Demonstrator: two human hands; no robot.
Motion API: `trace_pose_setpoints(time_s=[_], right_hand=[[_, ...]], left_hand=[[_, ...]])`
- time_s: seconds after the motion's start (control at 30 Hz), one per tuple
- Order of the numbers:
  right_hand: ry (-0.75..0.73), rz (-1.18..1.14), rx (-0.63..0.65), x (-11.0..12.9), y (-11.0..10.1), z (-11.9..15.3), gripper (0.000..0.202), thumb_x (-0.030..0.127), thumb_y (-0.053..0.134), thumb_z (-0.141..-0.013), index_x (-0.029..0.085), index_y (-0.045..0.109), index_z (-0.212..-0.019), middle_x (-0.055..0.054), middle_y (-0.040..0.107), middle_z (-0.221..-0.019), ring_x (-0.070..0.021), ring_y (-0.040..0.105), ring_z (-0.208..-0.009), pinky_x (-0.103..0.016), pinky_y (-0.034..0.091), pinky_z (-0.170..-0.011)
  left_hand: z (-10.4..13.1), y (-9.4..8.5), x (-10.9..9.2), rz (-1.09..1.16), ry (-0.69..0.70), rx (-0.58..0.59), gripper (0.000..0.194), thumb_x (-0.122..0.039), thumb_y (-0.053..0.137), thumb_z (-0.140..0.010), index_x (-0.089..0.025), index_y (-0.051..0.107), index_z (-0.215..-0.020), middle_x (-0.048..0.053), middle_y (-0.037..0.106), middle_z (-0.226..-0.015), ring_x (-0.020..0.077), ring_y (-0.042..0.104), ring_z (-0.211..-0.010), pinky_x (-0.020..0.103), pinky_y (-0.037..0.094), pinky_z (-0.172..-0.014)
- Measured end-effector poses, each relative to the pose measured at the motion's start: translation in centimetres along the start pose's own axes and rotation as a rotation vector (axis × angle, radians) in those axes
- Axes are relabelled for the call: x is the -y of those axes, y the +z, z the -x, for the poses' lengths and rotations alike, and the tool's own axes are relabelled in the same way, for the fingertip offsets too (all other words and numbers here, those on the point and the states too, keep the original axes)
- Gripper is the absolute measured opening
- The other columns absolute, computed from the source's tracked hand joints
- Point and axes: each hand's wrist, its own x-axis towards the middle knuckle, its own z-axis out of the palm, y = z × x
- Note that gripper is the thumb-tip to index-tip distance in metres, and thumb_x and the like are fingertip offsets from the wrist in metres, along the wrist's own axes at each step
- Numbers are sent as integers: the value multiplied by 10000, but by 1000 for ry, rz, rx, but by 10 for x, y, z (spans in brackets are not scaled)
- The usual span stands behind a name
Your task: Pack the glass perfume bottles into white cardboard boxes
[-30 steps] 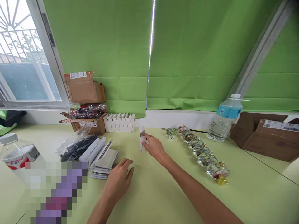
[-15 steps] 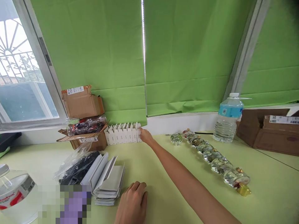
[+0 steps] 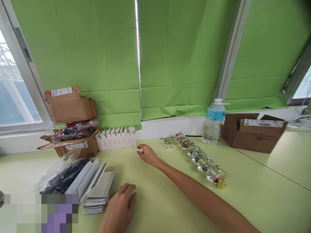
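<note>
My right hand (image 3: 147,154) is over the table just right of the row of small white boxes (image 3: 116,139), apart from them, its fingers parted with nothing between them. The boxes stand upright side by side against the wall, their tops open. Near the front, my left hand (image 3: 121,205) rests on the table, fingers loosely bent and thumb apart, holding nothing. Beside it on the left lies a stack of folded white cartons (image 3: 99,191). A line of round glass bottles (image 3: 199,158) runs diagonally on the right, with a gold cap (image 3: 221,183) at its near end.
Brown cardboard boxes (image 3: 70,108) and plastic-wrapped items are piled at the back left. A clear bag with black contents (image 3: 65,178) lies in front. A large water bottle (image 3: 213,124) and an open brown box (image 3: 257,134) stand at the back right.
My right hand has let go of the end white box and drawn back from the row. The view has turned to the right. My left hand still rests near the folded cartons.
</note>
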Motion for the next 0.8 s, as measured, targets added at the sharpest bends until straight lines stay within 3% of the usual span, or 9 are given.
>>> trace_pose_setpoints(time_s=[0.13,0.27,0.33,0.4,0.57,0.8], right_hand=[[-83,-148,70,-6,-21,66,196,274,537,-849,181,662,-968,-28,695,-902,-114,607,-699,-221,444,-686],[116,-484,266,-32,-43,134,250,378,525,-847,153,625,-801,-2,632,-652,-79,477,-462,-191,346,-438],[206,-622,363,-47,-51,162,314,430,504,-855,154,598,-738,10,586,-588,-73,446,-433,-187,315,-410],[249,-695,327,-58,-56,181,345,457,518,-842,154,574,-687,12,558,-565,-72,434,-448,-183,309,-413],[245,-715,303,-60,-54,190,297,421,536,-828,152,584,-712,2,582,-610,-78,437,-480,-191,306,-433],[146,-550,234,-56,-48,187,273,354,515,-837,149,618,-690,-6,605,-599,-103,461,-539,-212,325,-495]], left_hand=[[0,1,3,44,-10,-19,337,-321,338,-931,-237,615,-1102,64,642,-1112,188,621,-1026,305,478,-875],[-2,5,7,40,-28,-32,340,-372,347,-929,-240,622,-1077,62,651,-1091,193,641,-974,307,503,-831],[-3,6,8,29,-22,-51,344,-388,350,-928,-237,626,-1069,63,656,-1080,193,645,-952,307,509,-821],[-3,5,9,19,-26,-77,344,-402,364,-924,-237,632,-1064,61,664,-1059,190,651,-919,305,515,-808],[-2,-3,15,13,-87,-118,356,-443,394,-908,-241,638,-1070,48,690,-982,171,657,-761,285,524,-714],[-2,-6,19,30,-145,-117,375,-467,398,-903,-224,632,-1065,41,689,-950,166,634,-732,284,508,-701]])
